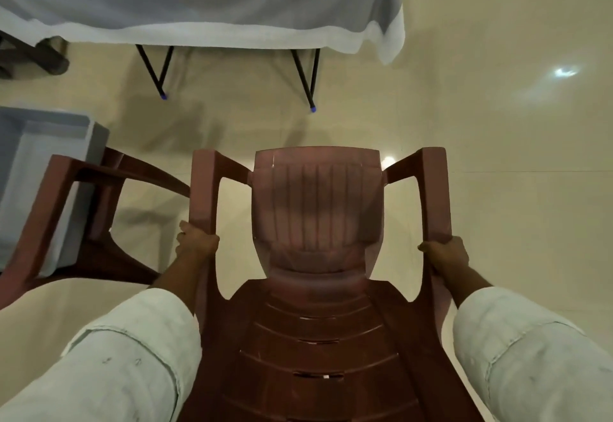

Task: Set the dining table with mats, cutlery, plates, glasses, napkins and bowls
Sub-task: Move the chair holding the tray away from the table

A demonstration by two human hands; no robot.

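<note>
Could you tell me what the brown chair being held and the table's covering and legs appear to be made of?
The brown chair looks like moulded plastic with a dull sheen: one-piece ribbed back and slatted seat. The table covering appears to be pale woven cloth, draping softly at the corner. The table legs look like thin black metal rods with blue tips, probably painted.

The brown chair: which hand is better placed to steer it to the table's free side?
Neither alone. Left hand and right hand each grip an armrest of the brown chair. The right probably leads, since a second chair crowds the left.
</note>
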